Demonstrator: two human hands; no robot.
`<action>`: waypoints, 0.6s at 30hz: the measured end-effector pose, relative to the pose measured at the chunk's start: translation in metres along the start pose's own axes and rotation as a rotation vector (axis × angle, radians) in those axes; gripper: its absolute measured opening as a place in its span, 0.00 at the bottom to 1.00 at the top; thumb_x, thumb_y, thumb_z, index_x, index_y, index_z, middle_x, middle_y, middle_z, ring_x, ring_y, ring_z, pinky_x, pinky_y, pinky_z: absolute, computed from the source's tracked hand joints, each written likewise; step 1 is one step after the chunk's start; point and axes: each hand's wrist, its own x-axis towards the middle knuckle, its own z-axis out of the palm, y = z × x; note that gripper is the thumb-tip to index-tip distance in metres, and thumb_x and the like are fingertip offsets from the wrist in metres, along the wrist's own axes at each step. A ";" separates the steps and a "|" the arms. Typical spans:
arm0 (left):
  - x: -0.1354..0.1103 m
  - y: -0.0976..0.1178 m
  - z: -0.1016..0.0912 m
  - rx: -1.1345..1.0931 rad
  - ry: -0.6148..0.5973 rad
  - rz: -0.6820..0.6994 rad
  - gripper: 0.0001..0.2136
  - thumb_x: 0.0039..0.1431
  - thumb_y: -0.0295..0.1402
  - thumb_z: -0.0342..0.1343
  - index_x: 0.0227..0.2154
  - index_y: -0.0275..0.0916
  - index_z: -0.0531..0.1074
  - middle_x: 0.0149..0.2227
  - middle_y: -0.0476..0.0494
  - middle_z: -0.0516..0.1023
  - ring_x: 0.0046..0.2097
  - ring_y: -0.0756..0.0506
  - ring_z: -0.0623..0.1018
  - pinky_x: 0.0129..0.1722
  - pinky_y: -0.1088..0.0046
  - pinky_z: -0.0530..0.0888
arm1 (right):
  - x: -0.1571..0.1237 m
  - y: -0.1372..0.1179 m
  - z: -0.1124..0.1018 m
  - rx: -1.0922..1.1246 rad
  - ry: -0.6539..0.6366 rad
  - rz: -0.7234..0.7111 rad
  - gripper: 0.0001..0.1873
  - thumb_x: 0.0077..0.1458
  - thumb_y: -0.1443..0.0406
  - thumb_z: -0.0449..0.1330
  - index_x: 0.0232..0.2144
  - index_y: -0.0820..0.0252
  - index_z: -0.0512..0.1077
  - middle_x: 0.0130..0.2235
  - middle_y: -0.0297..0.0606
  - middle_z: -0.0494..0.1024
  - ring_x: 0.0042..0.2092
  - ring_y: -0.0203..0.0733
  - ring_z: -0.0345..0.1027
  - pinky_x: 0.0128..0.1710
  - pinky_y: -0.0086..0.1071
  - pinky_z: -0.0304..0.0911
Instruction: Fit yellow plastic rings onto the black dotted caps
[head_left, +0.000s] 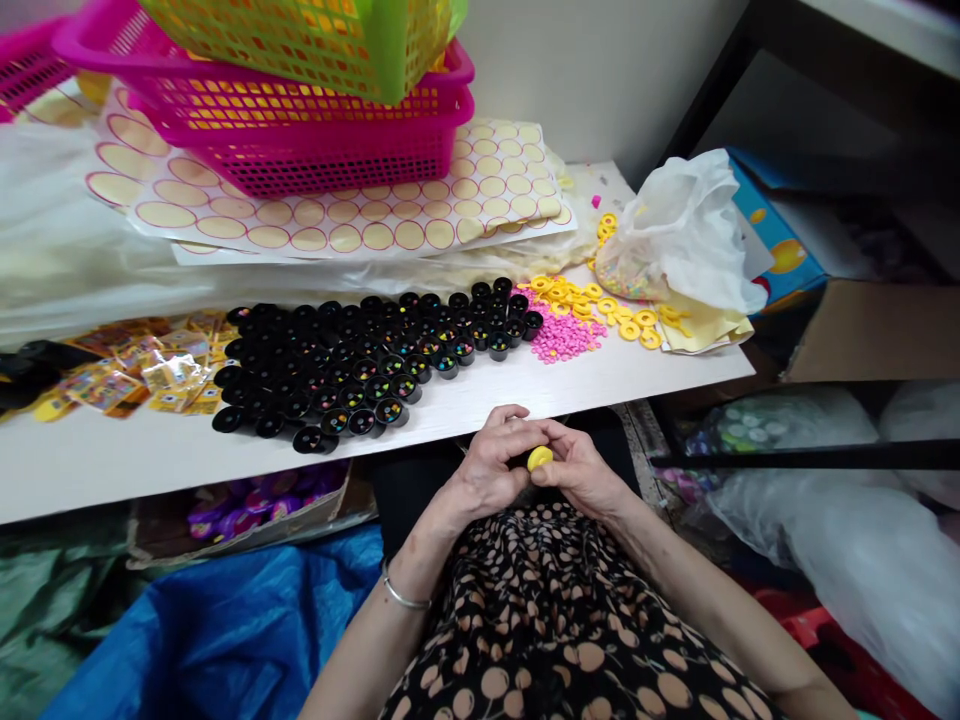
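My left hand [491, 462] and my right hand [577, 468] meet in my lap, just below the white table's front edge [525, 400]. Both are closed round a small yellow round piece [539, 458], pinched between their fingertips. On the table above them lies a wide cluster of small black cups [360, 360] with coloured bits inside. To its right sit a heap of pink beads [562, 335] and scattered yellow rings [600, 300].
Stacked pink [300, 140] and green baskets [322, 40] stand on sheets of round stickers [450, 210] at the back. A white plastic bag [682, 230] lies at the right, colourful packets [142, 375] at the left. Blue tarp [225, 620] and bagged goods [862, 560] crowd the floor.
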 end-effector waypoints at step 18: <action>-0.010 0.008 0.014 0.183 0.146 0.056 0.17 0.50 0.27 0.57 0.45 0.40 0.71 0.48 0.37 0.70 0.49 0.42 0.70 0.47 0.63 0.71 | -0.008 -0.003 -0.002 -0.007 0.032 -0.068 0.24 0.35 0.66 0.70 0.39 0.59 0.72 0.36 0.35 0.74 0.36 0.35 0.66 0.35 0.28 0.61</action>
